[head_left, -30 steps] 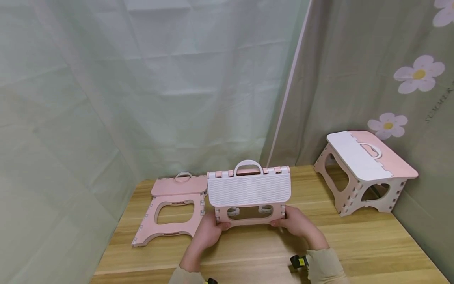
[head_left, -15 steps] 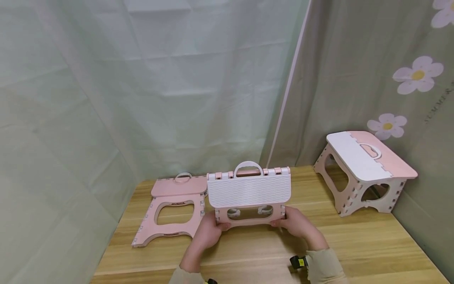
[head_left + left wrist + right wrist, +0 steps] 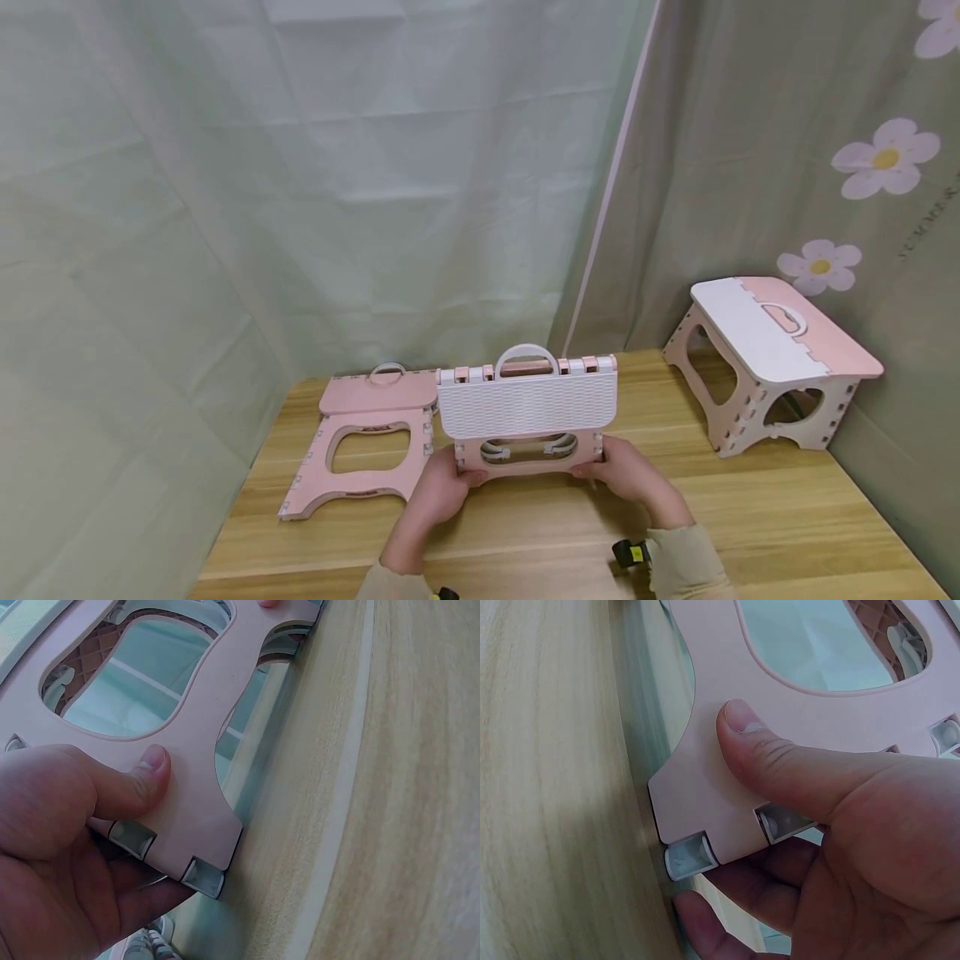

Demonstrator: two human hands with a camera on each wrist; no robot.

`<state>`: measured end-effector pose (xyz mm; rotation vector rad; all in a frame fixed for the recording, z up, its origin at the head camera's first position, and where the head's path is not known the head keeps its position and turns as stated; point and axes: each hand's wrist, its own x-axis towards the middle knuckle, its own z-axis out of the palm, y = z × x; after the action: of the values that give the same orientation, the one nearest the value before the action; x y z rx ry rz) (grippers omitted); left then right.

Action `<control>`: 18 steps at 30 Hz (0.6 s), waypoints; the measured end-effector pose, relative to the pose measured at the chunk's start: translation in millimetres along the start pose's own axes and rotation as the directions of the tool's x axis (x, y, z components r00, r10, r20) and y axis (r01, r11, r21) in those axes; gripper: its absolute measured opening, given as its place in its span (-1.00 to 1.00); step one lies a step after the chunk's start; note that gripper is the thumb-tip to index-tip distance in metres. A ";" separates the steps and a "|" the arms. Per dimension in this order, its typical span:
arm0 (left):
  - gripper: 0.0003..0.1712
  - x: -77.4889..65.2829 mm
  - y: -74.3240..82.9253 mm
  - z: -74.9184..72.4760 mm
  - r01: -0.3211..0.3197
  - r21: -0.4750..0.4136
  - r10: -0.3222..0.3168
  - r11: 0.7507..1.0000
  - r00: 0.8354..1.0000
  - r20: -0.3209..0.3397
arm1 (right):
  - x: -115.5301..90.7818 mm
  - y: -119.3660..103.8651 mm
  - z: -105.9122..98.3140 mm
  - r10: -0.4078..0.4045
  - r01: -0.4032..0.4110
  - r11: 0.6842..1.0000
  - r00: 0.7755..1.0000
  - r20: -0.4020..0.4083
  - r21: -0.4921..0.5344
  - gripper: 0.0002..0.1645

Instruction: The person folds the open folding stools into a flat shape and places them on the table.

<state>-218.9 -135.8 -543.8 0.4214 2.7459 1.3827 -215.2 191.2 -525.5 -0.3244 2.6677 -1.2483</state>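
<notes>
Middle stool (image 3: 528, 406), gripped between both hands (image 3: 441, 487) (image 3: 632, 472)

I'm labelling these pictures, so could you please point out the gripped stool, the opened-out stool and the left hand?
Gripped stool (image 3: 527, 407), head view: white textured panel.
Opened-out stool (image 3: 776, 360), head view: white half of its top.
Left hand (image 3: 439, 490), head view: middle of the hand.

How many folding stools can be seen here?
3: a pink stool on the left of the table, a middle stool held between the left hand and right hand, and an unfolded stool on the right.
</notes>
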 end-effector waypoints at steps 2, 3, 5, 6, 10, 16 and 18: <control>-0.62 0.0 -0.4 0.1 -0.003 0.001 0.003 1.000 1.000 -0.001 | 0.9 0.7 0.3 -0.005 0.005 1.000 1.000 0.002 -0.001 -0.75; -0.62 -0.2 -0.3 0.1 -0.003 0.000 0.003 1.000 1.000 -0.002 | 0.9 1.2 0.6 -0.005 0.005 1.000 1.000 0.002 -0.003 -0.75; -0.61 -0.1 0.0 0.0 -0.005 -0.003 0.005 1.000 1.000 -0.002 | 1.7 1.6 0.4 -0.003 0.003 1.000 1.000 0.001 -0.005 -0.75; -0.61 -0.1 0.2 0.0 -0.005 -0.003 0.005 1.000 1.000 -0.003 | 1.9 1.9 0.3 -0.003 0.003 1.000 1.000 -0.002 -0.008 -0.75; -0.61 -0.4 0.4 -0.7 -0.006 -0.005 0.006 1.000 1.000 -0.004 | 2.1 2.5 0.5 0.001 -0.001 1.000 1.000 -0.007 -0.017 -0.74; -0.62 -0.2 0.4 -1.4 -0.013 0.004 0.013 1.000 1.000 -0.003 | 1.8 2.7 0.9 -0.001 0.001 1.000 1.000 -0.008 -0.014 -0.75; -0.62 -0.2 0.7 -1.3 -0.010 0.006 0.010 1.000 1.000 -0.002 | 2.0 2.8 0.9 -0.003 0.003 1.000 1.000 -0.006 -0.012 -0.76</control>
<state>-218.8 -136.4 -542.5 0.4345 2.7537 1.3780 -217.2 191.8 -528.4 -0.3268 2.6814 -1.2364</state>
